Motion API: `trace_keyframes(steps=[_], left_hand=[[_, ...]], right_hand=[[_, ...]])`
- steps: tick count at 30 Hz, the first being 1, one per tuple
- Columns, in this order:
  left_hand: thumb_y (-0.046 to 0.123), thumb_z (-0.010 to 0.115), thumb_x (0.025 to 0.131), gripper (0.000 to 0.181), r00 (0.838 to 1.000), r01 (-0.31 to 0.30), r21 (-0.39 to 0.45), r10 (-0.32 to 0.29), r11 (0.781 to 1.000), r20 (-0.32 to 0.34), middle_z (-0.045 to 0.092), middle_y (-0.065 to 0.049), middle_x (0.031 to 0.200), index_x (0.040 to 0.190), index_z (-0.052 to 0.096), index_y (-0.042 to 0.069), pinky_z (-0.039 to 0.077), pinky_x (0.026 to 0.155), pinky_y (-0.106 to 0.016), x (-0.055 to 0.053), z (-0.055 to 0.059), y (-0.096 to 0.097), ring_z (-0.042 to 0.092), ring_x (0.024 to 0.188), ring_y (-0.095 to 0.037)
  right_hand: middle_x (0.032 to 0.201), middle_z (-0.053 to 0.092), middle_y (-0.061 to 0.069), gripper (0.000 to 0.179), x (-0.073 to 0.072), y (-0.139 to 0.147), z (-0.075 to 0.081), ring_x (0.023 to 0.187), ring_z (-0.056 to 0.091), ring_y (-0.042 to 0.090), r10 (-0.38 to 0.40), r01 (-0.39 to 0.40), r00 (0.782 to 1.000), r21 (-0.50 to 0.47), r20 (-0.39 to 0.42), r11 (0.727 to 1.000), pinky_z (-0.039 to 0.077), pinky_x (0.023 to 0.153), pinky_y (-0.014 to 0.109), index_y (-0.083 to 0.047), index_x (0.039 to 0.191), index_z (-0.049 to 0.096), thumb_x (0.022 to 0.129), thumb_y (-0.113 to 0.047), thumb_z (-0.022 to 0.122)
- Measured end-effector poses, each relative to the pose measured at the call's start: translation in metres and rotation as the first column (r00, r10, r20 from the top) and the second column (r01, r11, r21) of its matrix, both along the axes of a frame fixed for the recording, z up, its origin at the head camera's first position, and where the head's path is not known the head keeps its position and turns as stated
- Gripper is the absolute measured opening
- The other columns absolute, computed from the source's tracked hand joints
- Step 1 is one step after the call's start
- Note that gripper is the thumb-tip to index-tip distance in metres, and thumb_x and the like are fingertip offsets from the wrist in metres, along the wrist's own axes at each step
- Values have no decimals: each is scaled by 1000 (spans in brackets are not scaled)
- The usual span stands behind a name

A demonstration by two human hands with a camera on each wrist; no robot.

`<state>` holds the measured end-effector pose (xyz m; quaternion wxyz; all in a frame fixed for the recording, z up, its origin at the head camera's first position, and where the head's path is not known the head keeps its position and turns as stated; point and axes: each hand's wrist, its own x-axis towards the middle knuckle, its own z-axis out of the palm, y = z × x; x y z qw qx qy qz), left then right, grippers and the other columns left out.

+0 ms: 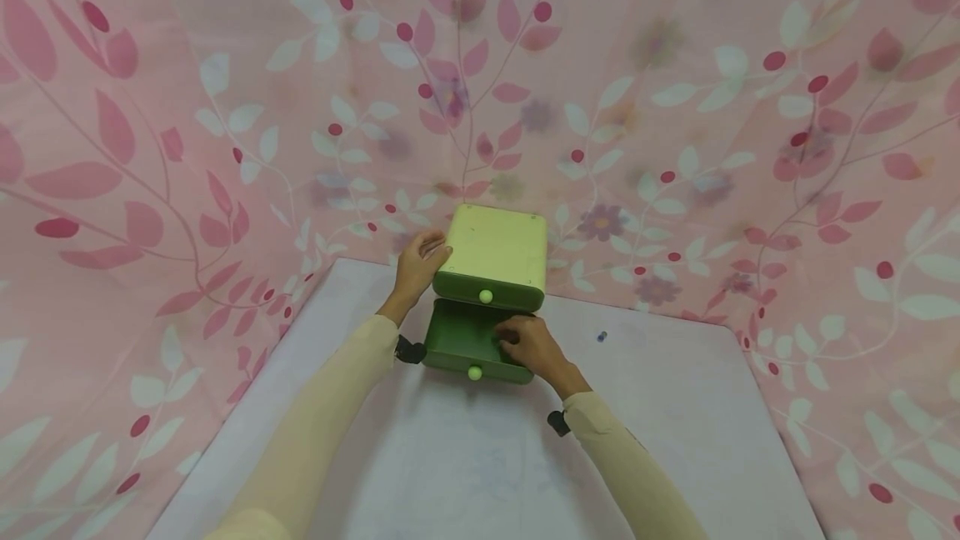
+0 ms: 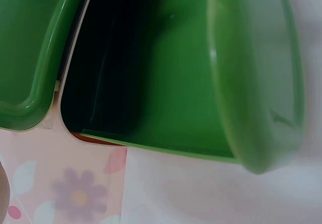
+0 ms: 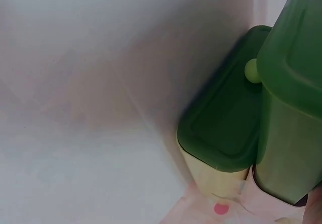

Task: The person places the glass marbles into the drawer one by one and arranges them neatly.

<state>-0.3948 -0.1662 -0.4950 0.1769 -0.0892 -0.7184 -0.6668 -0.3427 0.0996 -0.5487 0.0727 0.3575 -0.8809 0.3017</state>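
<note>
A small drawer cabinet (image 1: pixel 498 242) with a pale yellow-green top stands at the back of the table. Its upper drawer front (image 1: pixel 510 293) with a round knob is closed. Below it, a green drawer (image 1: pixel 461 327) is pulled out; its inside (image 2: pixel 186 83) fills much of the left wrist view. My left hand (image 1: pixel 420 263) touches the cabinet's left side, thumb near the top edge. Over the right part of the pulled-out drawer is my right hand (image 1: pixel 528 342), fingers bent down into it. Whether those fingertips hold anything is hidden.
Under the pulled-out drawer, another closed drawer (image 3: pixel 221 113) shows in the right wrist view. A tiny bluish object (image 1: pixel 602 337) lies on the white table (image 1: pixel 465 457) right of the cabinet. Pink leaf-patterned cloth (image 1: pixel 637 107) hangs behind and at both sides.
</note>
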Motion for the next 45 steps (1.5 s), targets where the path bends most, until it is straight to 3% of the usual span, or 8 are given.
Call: trace_keyframes(steps=[4,10,14,22,31,37,41,45], left_hand=[[9,65,94,46,1000,16,11,-16,1000,3,51,-26,137,136,50,-2,38,110,-46,3,5,0,47,130,-35],[2,63,93,46,999,54,19,-54,998,-9,50,-28,136,135,48,-9,36,110,-51,18,23,2,44,130,-44],[3,64,93,45,999,40,3,-40,999,-4,52,-26,135,135,49,-7,39,110,-47,17,21,2,46,129,-42],[10,65,94,48,1000,19,14,-19,1000,1,49,-27,138,137,49,-3,38,111,-46,-1,0,0,47,131,-34],[12,67,93,46,1000,-8,6,8,1000,11,53,-22,136,135,52,1,42,109,-40,-1,-1,1,50,128,-28],[6,65,94,46,999,36,24,-36,999,8,48,-30,138,136,49,-4,37,111,-49,8,10,2,45,131,-38],[4,64,94,46,998,55,19,-55,998,7,47,-32,137,135,48,-7,37,110,-50,18,22,2,44,131,-43],[4,64,94,45,999,43,6,-43,999,12,48,-32,136,135,49,-8,39,109,-47,22,26,4,44,130,-44]], right_hand=[[99,71,6,24,2,3,3,87,68,17,9,-9,1000,-37,-8,999,58,73,25,-3,105,74,81,1,77],[99,72,2,23,2,11,7,87,68,12,-13,12,1000,-79,-20,997,58,73,23,-7,104,75,82,-1,76],[100,72,2,22,2,19,11,86,69,11,-28,28,1000,-119,-5,993,58,74,21,-6,104,75,83,0,75],[97,72,5,23,-1,37,11,83,70,16,-54,37,996,-226,-68,973,60,74,25,-1,101,74,79,6,76],[97,73,9,27,-3,62,5,86,71,22,-119,97,992,-321,-50,942,60,73,26,0,104,74,78,7,77],[92,73,12,25,-5,77,-2,83,72,25,-174,166,985,-405,19,899,60,72,26,1,99,74,75,9,78],[92,73,12,25,-8,87,-9,83,72,26,-222,225,974,-393,52,892,60,72,26,2,101,74,76,6,79],[93,73,12,24,-11,96,-16,84,72,26,-283,301,954,-361,103,883,60,70,26,2,101,74,77,4,79]])
